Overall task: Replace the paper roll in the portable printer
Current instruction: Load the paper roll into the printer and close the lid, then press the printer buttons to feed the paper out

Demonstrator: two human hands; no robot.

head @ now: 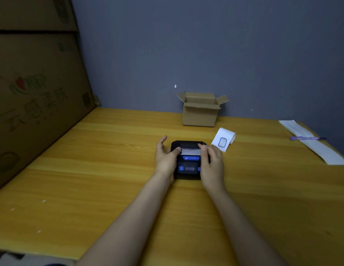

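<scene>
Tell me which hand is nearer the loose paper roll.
Right. The right hand sits just beside the loose paper roll; the left hand is across the printer from it.

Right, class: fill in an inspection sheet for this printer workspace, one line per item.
Surface: yellow wooden table.
Job's things: black portable printer, white paper strip at its slot; paper roll lies right of it.
Clutter: small open cardboard box, long paper strip with a pen on it.
Grippers: left hand and right hand flank the printer, thumbs at the strip.
Cables: nothing seen.
Surroundings: grey wall, large cardboard cartons.
</scene>
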